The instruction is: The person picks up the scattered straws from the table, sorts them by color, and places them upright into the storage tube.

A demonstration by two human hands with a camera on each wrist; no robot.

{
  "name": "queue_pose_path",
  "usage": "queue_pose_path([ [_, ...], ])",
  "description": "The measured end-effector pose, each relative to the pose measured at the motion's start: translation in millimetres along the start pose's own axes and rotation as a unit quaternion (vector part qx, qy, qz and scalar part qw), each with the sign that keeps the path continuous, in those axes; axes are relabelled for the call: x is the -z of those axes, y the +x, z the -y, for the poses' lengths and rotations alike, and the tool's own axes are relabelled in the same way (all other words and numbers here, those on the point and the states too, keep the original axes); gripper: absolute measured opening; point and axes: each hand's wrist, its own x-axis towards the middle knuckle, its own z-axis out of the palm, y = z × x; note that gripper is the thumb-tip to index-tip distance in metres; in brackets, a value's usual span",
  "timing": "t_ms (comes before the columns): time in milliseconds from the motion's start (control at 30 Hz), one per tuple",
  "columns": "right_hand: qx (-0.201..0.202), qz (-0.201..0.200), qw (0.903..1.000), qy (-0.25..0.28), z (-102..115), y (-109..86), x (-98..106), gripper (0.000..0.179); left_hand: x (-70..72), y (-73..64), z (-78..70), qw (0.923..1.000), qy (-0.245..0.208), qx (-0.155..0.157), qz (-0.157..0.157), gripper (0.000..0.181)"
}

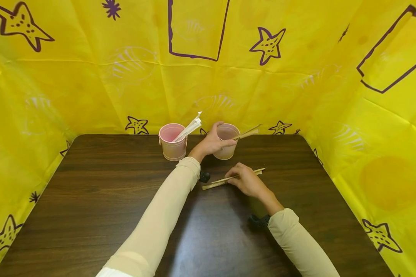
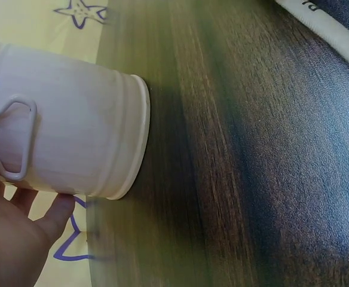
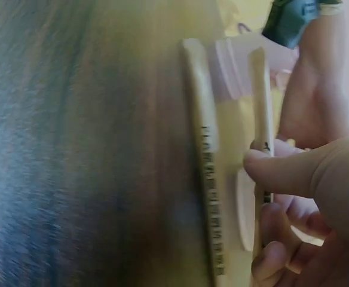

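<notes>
My left hand [image 1: 213,144] holds a pale pink bucket [image 1: 225,154] near its rim, at the back of the table. The left wrist view shows its fingers around the side, beside the wire handle [image 2: 30,137]. Several slim brown-paper-wrapped sticks [image 1: 247,133] lean out of it to the right. Closer to me, my right hand [image 1: 247,181] pinches one brown-paper-wrapped stick [image 3: 262,89] between thumb and fingers, just above the table. Another wrapped stick [image 3: 207,161], with dark printing, lies on the wood beside it. What is inside the wrappers is hidden.
A pinker bucket [image 1: 173,151] stands left of my left hand, with white-wrapped sticks [image 1: 188,130] leaning out of it. Yellow sheeting [image 1: 90,77] with sea drawings rises behind and beside the dark wooden table [image 1: 107,200].
</notes>
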Motion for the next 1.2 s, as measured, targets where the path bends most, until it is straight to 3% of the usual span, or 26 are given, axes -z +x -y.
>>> queue_pose_path([
  [367,0.007,-0.117,0.9919,0.050,13.7,-9.1,40.8,0.012,-1.3,1.4,-0.3,1.0000,-0.002,-0.003,-0.005,0.102],
  [533,0.013,-0.214,0.9718,0.098,22.0,-13.9,56.8,0.013,-0.2,2.4,0.3,1.0000,0.004,-0.007,-0.005,0.104],
  [633,0.015,-0.286,0.9484,0.135,27.2,-15.4,64.3,0.012,-0.4,2.9,0.8,1.0000,0.000,-0.007,-0.005,0.104],
  [733,0.013,-0.363,0.9176,0.163,30.3,-15.2,71.1,0.012,-0.7,3.1,1.0,1.0000,-0.009,-0.003,-0.001,0.103],
  [900,0.015,-0.489,0.8443,0.219,32.2,-9.7,79.8,0.017,-0.2,2.6,0.5,0.9998,-0.019,-0.002,0.003,0.102],
  [1000,0.031,-0.536,0.8041,0.254,32.4,-4.4,81.6,0.014,-0.2,2.4,0.8,0.9998,-0.018,-0.003,0.001,0.102],
  [1100,0.052,-0.557,0.7799,0.281,32.0,2.1,80.8,0.013,-0.5,2.4,1.2,0.9998,-0.018,-0.002,0.000,0.102],
  [1200,0.064,-0.558,0.7708,0.301,31.7,9.3,78.5,0.015,-1.1,3.0,1.7,0.9998,-0.020,0.000,0.001,0.103],
])
